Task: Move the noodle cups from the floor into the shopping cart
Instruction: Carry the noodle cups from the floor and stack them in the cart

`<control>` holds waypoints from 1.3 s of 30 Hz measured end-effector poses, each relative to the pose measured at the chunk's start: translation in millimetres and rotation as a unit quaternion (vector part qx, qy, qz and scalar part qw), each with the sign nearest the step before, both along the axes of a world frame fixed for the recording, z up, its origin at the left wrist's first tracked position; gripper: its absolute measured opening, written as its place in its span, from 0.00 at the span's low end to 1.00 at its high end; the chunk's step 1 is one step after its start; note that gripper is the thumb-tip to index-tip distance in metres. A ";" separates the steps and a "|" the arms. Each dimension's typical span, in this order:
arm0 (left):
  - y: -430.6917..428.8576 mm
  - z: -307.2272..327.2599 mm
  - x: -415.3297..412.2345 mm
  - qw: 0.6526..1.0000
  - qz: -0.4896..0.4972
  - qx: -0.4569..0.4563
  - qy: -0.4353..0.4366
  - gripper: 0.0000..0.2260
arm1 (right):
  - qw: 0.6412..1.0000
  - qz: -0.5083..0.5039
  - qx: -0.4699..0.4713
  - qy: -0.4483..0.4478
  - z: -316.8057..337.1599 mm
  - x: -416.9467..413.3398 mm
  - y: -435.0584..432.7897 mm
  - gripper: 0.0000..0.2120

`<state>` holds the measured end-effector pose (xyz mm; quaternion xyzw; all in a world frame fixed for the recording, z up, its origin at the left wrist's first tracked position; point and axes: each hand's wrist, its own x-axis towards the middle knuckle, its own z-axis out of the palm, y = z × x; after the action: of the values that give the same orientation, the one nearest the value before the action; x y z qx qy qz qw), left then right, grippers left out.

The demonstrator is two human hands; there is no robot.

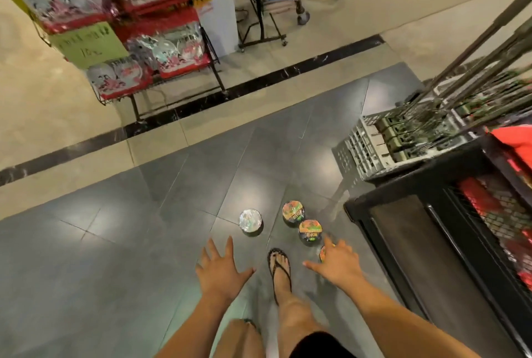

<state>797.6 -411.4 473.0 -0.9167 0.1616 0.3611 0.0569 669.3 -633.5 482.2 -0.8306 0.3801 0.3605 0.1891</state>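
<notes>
Now, the right hand (336, 262) is splayed and holding nothing, poised over a round orange-lidded noodle cup (322, 253) that it mostly hides; I cannot tell if they touch. The left hand (221, 268) is spread wide, empty too. Two matching orange-lidded cups (310, 229) (293, 211) and a silver-lidded cup (250, 221) stand on the dark grey tiled floor (144, 228). The grey plastic shopping cart (371, 153) sits beyond, to the right.
</notes>
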 end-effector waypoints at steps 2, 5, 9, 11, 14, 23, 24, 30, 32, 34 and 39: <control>-11.0 -30.3 11.6 1.000 0.008 0.002 -0.006 0.44 | 1.000 0.007 0.000 0.004 -34.3 15.1 -11.3 0.48; -21.1 -95.6 26.1 1.000 0.008 0.003 -0.002 0.44 | 0.999 0.013 0.024 0.036 -100.9 38.5 -27.9 0.49; -30.3 -218.5 43.0 1.000 -0.002 0.011 0.001 0.45 | 0.998 -0.037 0.027 0.031 -223.0 62.1 -45.7 0.50; -35.8 -288.8 51.1 1.000 -0.005 0.013 -0.007 0.45 | 0.999 -0.044 0.022 0.015 -291.9 70.8 -51.9 0.50; -46.2 -388.4 59.8 1.000 -0.006 0.004 -0.030 0.46 | 0.999 -0.033 -0.002 0.010 -386.4 85.9 -58.9 0.50; -67.1 -573.8 66.0 0.988 0.033 -0.101 -0.109 0.51 | 0.987 -0.034 -0.107 -0.113 -568.9 93.8 -73.2 0.53; -68.1 -579.7 65.9 0.985 0.044 -0.117 -0.121 0.50 | 0.984 -0.037 -0.116 -0.133 -576.0 92.1 -72.3 0.52; -68.5 -579.0 77.2 0.968 0.091 -0.177 -0.154 0.44 | 0.973 -0.038 -0.132 -0.187 -583.1 86.8 -69.9 0.48; -67.7 -576.8 81.5 0.965 0.091 -0.190 -0.157 0.44 | 0.970 -0.036 -0.125 -0.207 -582.1 89.6 -71.8 0.47; -67.1 -576.7 85.7 0.959 0.096 -0.209 -0.166 0.44 | 0.967 -0.039 -0.119 -0.222 -582.0 96.1 -74.3 0.47; -72.1 -549.8 101.4 0.952 0.121 -0.222 -0.171 0.43 | 0.962 -0.061 -0.092 -0.249 -552.7 117.1 -77.2 0.47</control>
<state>899.0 -483.4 -76.8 -0.9667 0.1139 0.1583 -0.1655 786.4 -710.8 -70.6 -0.8832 0.4025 0.0933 0.2218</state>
